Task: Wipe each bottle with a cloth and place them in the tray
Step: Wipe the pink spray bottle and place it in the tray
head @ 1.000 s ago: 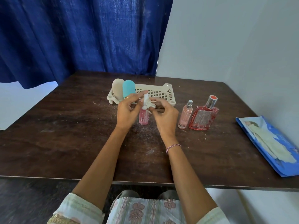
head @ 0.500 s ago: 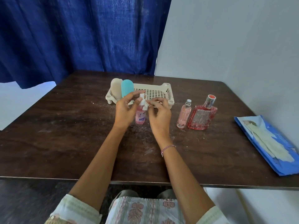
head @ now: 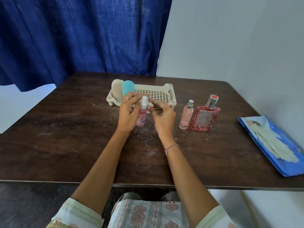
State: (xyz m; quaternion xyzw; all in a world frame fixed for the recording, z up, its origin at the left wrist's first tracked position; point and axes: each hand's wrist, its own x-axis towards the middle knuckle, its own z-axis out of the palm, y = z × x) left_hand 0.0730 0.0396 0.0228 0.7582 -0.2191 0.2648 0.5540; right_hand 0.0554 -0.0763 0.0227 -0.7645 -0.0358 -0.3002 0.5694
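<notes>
A small pink spray bottle (head: 141, 116) with a white nozzle is upright just in front of the cream tray (head: 166, 92). My left hand (head: 127, 112) grips it from the left. My right hand (head: 162, 116) pinches a small white cloth (head: 150, 105) beside the bottle's neck. A beige bottle (head: 116, 88) and a teal bottle (head: 128, 88) stand in the tray's left end. To the right on the table stand a slim pink bottle (head: 186, 116) and a wide red glass bottle (head: 204, 116).
A blue packet of white wipes (head: 269, 142) lies near the table's right edge. A blue curtain (head: 82, 38) hangs behind the dark wooden table (head: 65, 129), and a pale wall is close on the right.
The cloth has moved off the nozzle top to the right side of the bottle's neck, and the white nozzle now shows. Both hands stay at the bottle.
</notes>
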